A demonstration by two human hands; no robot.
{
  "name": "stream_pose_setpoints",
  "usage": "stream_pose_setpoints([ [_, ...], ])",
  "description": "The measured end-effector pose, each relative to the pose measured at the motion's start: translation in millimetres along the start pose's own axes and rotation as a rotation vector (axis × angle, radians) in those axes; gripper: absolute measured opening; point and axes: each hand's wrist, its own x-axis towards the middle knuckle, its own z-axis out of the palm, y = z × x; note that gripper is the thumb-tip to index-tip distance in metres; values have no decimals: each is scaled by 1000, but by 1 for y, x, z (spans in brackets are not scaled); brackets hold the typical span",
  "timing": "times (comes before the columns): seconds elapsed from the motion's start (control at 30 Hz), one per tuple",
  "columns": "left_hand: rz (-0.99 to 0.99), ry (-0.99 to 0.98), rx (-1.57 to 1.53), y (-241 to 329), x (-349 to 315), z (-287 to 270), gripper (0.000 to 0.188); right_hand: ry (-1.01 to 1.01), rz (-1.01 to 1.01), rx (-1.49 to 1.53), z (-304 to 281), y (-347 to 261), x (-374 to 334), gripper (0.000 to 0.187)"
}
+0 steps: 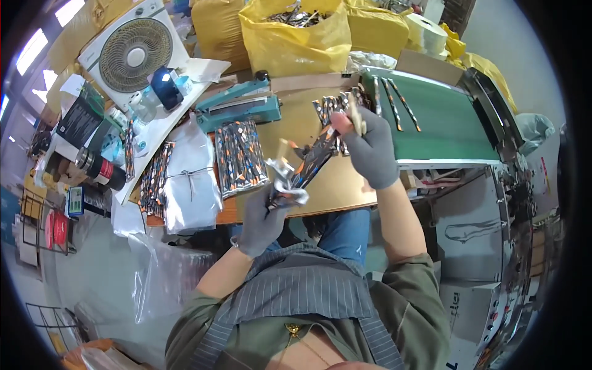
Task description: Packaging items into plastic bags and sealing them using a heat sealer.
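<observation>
A bundle of slim dark wrapped sticks [313, 161], with orange and white marks, slants between my hands above the table. My left hand [262, 219], in a grey glove with bare fingertips, is closed round its near end, where crumpled shiny clear film [287, 179] bunches up. At the far end, my right hand [373, 148], gloved the same way, has its fingers pinched at the bundle's tip. More loose wrapped sticks [327, 108] lie just behind it on the brown board [339, 188]. Left of the bundle, a packed row of wrapped sticks [239, 157] lies on the table.
A teal bar sealer [240, 111] stands at the back. On the right, a green conveyor belt [441, 132] carries several sticks. Clear plastic bags [188, 179] lie at the left, near a fan [135, 52] and a black flask [102, 169]. Yellow sacks [293, 46] line the back.
</observation>
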Motion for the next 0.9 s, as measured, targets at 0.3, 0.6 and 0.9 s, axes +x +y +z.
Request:
stream_pose_setpoints([
  [0.3,-455,-257,-871,8,3,22,26,-282,-470,-215,15,91,-38,35],
  [0.6,-401,23,-428,20,10,33,17,389,146,469,-64,27,16,18],
  [0.9,-497,247,-527,3,23,17,22,542,208,819,-141,75,21,17],
])
